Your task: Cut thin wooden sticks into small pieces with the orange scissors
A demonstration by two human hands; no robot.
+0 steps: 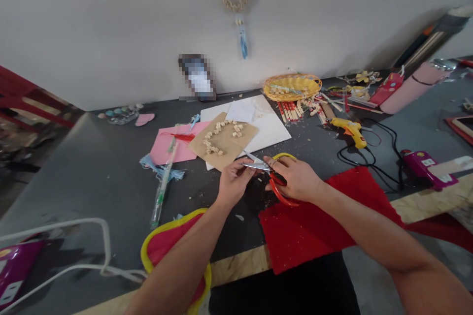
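My right hand [293, 177] is closed around a pair of scissors [284, 196] with red and yellow handles. The scissor blades are parted and point left, toward the fingers of my left hand [236, 177]. Those fingers are pinched together at the lower blade, and whatever small piece they hold is too hidden to name. Just beyond the hands lies a brown card [232, 150] with small pale clusters [212, 145] arranged in a curved outline. Under the right forearm a red cloth [314, 229] hangs over the table's front edge.
A yellow glue gun [349, 130] with a black cord lies on the right. Behind it are a wicker basket [269, 89], printed sticks [290, 111] and a pink bottle [417, 86]. Pink paper [162, 142] and blue tassels [162, 170] lie left. A purple power strip [424, 170] sits at right.
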